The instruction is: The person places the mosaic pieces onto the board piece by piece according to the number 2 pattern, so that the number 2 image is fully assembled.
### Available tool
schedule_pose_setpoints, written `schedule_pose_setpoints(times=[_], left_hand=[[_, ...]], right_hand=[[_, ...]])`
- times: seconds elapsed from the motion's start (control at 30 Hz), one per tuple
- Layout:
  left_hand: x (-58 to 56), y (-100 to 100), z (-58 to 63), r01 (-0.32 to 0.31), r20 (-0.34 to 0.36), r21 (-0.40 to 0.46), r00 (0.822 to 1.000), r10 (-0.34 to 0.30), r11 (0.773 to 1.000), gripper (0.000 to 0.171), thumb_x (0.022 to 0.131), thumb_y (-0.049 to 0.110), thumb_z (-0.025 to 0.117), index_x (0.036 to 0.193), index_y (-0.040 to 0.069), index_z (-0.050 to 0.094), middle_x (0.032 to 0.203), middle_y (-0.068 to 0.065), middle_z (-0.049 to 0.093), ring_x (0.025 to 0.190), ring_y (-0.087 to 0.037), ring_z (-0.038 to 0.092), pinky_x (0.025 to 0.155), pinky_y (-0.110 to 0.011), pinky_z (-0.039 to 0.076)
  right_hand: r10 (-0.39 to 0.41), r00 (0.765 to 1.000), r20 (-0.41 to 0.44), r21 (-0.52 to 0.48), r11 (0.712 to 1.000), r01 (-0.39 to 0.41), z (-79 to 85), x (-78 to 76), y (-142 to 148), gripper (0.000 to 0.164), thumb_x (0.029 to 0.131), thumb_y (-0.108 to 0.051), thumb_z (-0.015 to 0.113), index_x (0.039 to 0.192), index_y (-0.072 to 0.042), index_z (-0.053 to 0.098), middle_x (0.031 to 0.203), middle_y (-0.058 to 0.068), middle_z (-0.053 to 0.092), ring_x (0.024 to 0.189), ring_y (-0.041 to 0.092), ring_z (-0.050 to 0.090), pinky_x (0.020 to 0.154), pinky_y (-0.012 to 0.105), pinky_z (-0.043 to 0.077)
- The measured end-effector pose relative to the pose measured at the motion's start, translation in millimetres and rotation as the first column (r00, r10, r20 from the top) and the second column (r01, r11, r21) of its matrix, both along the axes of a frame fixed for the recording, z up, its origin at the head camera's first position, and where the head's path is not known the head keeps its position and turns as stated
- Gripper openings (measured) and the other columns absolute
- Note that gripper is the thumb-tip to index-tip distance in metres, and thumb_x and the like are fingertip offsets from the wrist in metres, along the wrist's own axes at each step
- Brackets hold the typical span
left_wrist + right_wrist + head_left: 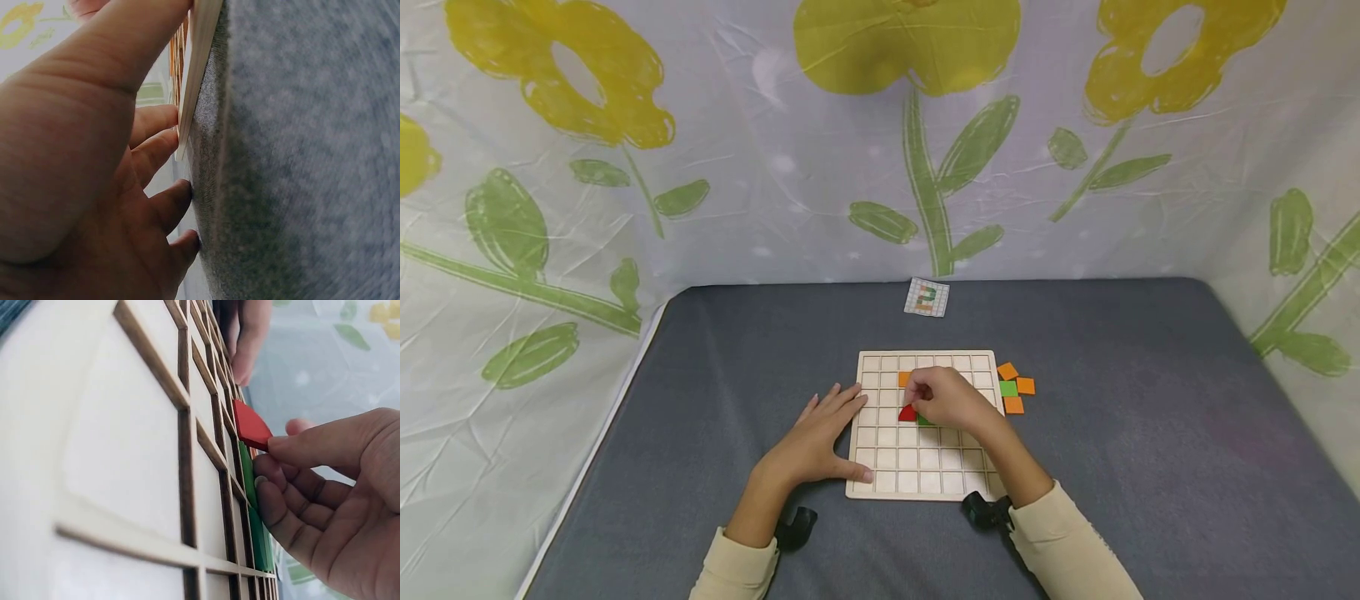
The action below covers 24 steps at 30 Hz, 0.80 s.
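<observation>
A pale wooden grid board lies on the table. My right hand is over its middle, pinching a red quarter-circle tile between thumb and fingers. That tile is tilted, with one corner at the grid. Green tiles sit in cells beside those fingertips; part of one shows under the hand in the head view. Farther up the board, an orange tile is partly covered by the right hand. My left hand is spread at the board's left edge, thumb at the near corner, fingertips along the rim.
Right of the board lie several loose square tiles: a green tile and orange tiles. A small card printed with a coloured grid pattern lies at the table's back edge. The dark grey cloth meets a flower-printed curtain.
</observation>
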<state>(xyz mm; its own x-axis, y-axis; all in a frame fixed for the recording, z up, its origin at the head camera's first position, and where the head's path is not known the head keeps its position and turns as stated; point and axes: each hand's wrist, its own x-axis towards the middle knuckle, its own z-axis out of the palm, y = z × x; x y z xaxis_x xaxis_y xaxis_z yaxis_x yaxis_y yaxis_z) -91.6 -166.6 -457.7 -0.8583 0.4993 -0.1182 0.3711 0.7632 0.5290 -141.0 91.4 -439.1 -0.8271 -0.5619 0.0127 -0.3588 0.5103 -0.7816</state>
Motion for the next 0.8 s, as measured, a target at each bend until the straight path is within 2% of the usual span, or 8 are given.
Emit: schedule_pose_setpoints(times=[0.2, 0.43, 0.8], left_hand=[[-0.3, 0.2, -0.4, -0.005, 0.003, 0.004, 1.000, 0.005, 1.000, 0.114, 0.066, 0.062, 0.086, 0.155, 0.010, 0.039, 0.163, -0.005, 0.028, 0.152, -0.030, 0.014, 0.119, -0.057, 0.006], [-0.3, -0.2, -0.9, -0.002, 0.002, 0.003, 1.000, 0.002, 1.000, 0.114, 0.066, 0.063, 0.086, 0.156, 0.010, 0.039, 0.163, -0.006, 0.027, 0.152, -0.030, 0.014, 0.119, -0.057, 0.006], [-0.3, -0.4, -1.8, -0.003, -0.001, 0.004, 1.000, 0.003, 1.000, 0.115, 0.066, 0.063, 0.086, 0.156, 0.010, 0.038, 0.164, -0.005, 0.026, 0.152, -0.030, 0.013, 0.119, -0.057, 0.006]], right_hand=[[0.046, 0.999, -0.013, 0.035, 0.998, -0.046, 1.2, 0.7, -0.7, 0.015, 0.086, 0.010, 0.065, 0.083, -0.005, 0.068, 0.074, -0.005, 0.060, 0.068, 0.012, 0.053, 0.065, 0.028, 0.048], [0.082, 0.993, -0.088, 0.123, 0.990, -0.071, 8.3, 3.8, -0.5, 0.015, 0.086, 0.006, 0.066, 0.083, -0.008, 0.071, 0.074, -0.008, 0.062, 0.068, 0.009, 0.054, 0.066, 0.029, 0.049], [0.173, 0.967, -0.187, 0.316, 0.943, -0.107, 26.9, 18.7, -3.2, 0.022, 0.093, 0.001, 0.063, 0.076, -0.009, 0.070, 0.069, -0.008, 0.057, 0.062, 0.010, 0.047, 0.062, 0.028, 0.043]])
